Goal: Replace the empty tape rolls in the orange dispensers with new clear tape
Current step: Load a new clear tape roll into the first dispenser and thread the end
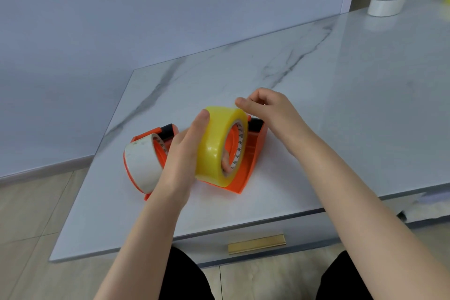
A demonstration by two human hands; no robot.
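Left hand grips the clear tape roll, thumb over its top and a finger through the core, while the right hand pinches at the roll's upper edge. It is held upright just above the right orange dispenser. The left orange dispenser carries a whitish roll on the marble table.

Free tabletop beyond orange dispenser

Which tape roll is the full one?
The thick yellowish clear tape roll gripped by the left hand; the white roll on the left orange dispenser and the flat white roll far back are thin.
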